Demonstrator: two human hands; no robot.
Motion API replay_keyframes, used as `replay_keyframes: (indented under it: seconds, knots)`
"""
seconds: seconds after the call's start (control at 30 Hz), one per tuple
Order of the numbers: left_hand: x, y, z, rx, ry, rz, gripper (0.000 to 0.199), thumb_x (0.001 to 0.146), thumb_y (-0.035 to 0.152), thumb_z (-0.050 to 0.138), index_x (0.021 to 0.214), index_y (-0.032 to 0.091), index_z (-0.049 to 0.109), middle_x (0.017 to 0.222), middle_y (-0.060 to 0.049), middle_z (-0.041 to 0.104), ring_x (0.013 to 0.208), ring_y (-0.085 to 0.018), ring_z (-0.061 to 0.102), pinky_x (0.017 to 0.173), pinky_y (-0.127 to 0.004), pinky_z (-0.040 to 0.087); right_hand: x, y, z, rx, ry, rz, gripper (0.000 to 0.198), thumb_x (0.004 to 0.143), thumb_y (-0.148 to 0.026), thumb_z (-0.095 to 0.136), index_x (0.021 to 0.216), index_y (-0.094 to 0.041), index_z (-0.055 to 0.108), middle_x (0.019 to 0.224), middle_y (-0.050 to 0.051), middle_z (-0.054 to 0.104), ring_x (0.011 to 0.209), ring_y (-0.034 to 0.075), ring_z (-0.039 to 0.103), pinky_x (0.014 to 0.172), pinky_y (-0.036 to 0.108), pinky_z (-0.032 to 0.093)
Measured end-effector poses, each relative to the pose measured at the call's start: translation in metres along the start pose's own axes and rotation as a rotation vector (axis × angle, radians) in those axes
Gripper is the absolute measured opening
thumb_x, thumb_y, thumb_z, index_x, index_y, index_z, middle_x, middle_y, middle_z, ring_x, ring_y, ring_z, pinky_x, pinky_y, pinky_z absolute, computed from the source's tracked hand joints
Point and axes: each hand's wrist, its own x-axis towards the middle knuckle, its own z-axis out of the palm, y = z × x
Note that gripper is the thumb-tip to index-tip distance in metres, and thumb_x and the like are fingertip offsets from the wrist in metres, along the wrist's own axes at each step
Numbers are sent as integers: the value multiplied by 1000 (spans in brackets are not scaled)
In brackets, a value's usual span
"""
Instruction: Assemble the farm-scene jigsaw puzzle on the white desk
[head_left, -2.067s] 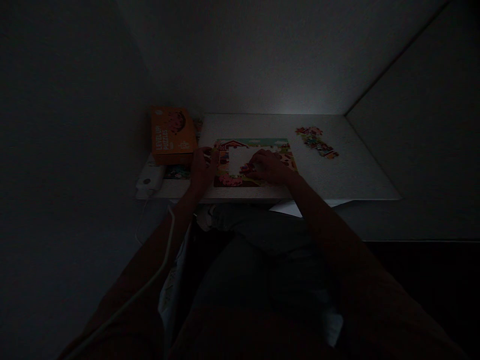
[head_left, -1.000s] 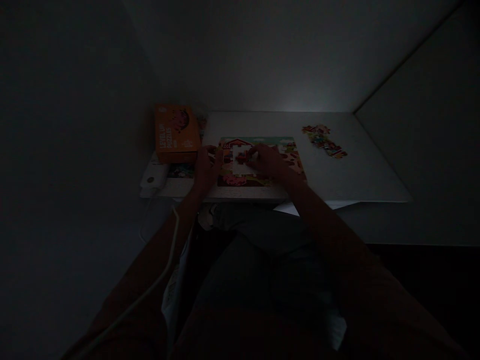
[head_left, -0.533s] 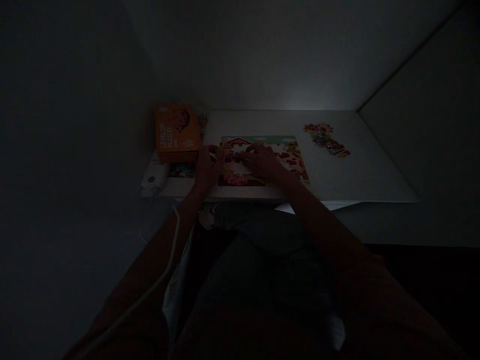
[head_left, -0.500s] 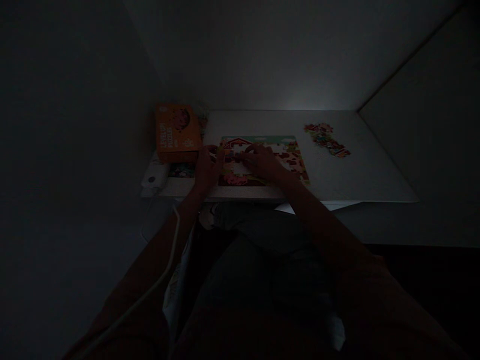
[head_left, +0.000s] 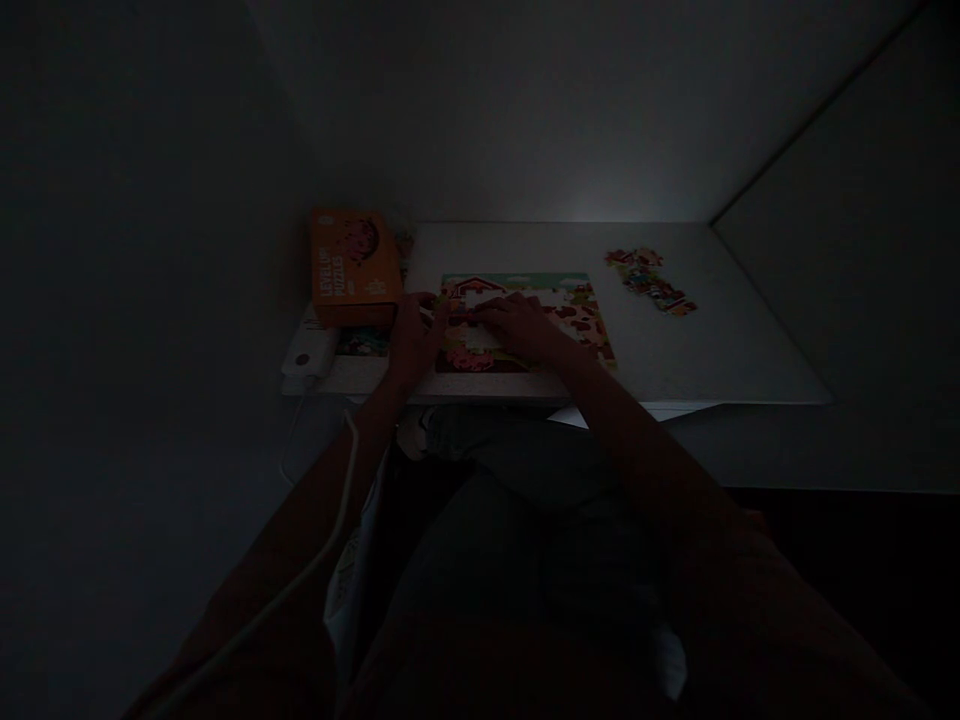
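A partly assembled jigsaw puzzle [head_left: 577,318] lies on the white table, with a barn at its top left, a pink pig at its lower left and brown-patched shapes at the right. Pale gaps show in its middle. At its left edge rests my left hand [head_left: 414,335], thumb and fingers apart, with the thumb by the border. My right hand [head_left: 525,328] reaches over the left middle of the puzzle. Its fingertips are brought together on a small puzzle piece [head_left: 469,316] beneath them, mostly covered and dim.
An orange puzzle box [head_left: 356,270] stands to the left, beside a white device [head_left: 309,350] with a cable. Several loose puzzle pieces [head_left: 651,282] lie in a cluster at the right of the white table [head_left: 720,350]. Walls close off the back and left. The light is very low.
My right hand has flattened slightly, its fingers lower over the puzzle's left middle. My left hand stays by the puzzle's edge. The view has shifted a little.
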Motion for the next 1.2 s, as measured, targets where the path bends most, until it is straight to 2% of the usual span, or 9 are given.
replay_keyframes:
  seconds: [0.1, 0.17, 0.27, 0.4, 0.57, 0.7, 0.83, 1.03, 1.2]
  knots:
    - [0, 2, -1, 38, -38, 14, 48, 112, 68, 76, 131, 24, 70, 130, -12, 75, 90, -21, 74, 87, -39, 63, 1, 5, -2, 119, 84, 22, 53, 119, -49, 54, 168, -35, 70, 167, 12, 73, 151, 46, 63, 127, 73, 45]
    - [0, 3, -3, 56, -81, 59, 46, 109, 62, 83, 133, 23, 72, 131, -12, 75, 91, -21, 75, 89, -39, 64, 2, 9, -4, 199, 140, 23, 68, 113, -60, 65, 176, -33, 61, 169, 14, 71, 147, 44, 67, 126, 67, 49]
    - [-1, 6, -5, 75, -169, 157, 44, 106, 53, 89, 138, 25, 76, 130, -10, 73, 99, -23, 77, 91, -39, 65, 2, 14, -7, 237, 179, 1, 75, 108, -69, 74, 172, -32, 64, 167, 16, 71, 144, 42, 69, 126, 63, 50]
    - [-3, 9, -6, 107, -245, 235, 52, 101, 42, 95, 147, 28, 75, 134, -9, 71, 107, -23, 77, 95, -38, 66, 0, 18, -11, 208, 149, -25, 62, 106, -70, 77, 156, -32, 76, 155, 15, 76, 138, 42, 71, 124, 63, 49]
    - [-4, 11, -6, 134, -282, 283, 53, 98, 38, 98, 145, 28, 76, 140, -10, 69, 119, -26, 76, 103, -40, 67, -9, 15, -19, 168, 134, -14, 50, 100, -61, 86, 139, -30, 80, 143, 14, 80, 121, 39, 75, 121, 62, 47]
    - [-2, 13, -8, 151, -310, 304, 57, 96, 40, 99, 147, 29, 75, 143, -11, 70, 128, -30, 75, 111, -45, 65, -13, 9, -25, 126, 136, -33, 40, 101, -53, 85, 132, -30, 79, 141, 12, 80, 121, 37, 75, 121, 58, 43]
    - [0, 16, -10, 170, -310, 324, 67, 90, 44, 103, 147, 28, 72, 143, -12, 73, 134, -34, 74, 118, -51, 62, -17, 13, -36, 83, 138, -24, 42, 99, -54, 87, 131, -29, 78, 142, 12, 79, 125, 38, 73, 122, 57, 41]
    - [2, 18, -7, 231, -325, 281, 67, 90, 49, 101, 146, 27, 72, 151, -18, 73, 144, -42, 68, 126, -60, 54, -37, 48, -69, 79, 210, 119, 52, 99, -66, 87, 134, -29, 79, 144, 14, 75, 116, 39, 77, 123, 67, 42]
    - [2, 16, -2, 232, -348, 285, 52, 98, 46, 88, 145, 29, 73, 159, -15, 73, 152, -41, 64, 133, -63, 46, -70, 88, -88, 112, 267, 209, 65, 94, -78, 87, 134, -27, 83, 141, 17, 75, 117, 40, 76, 113, 65, 59]
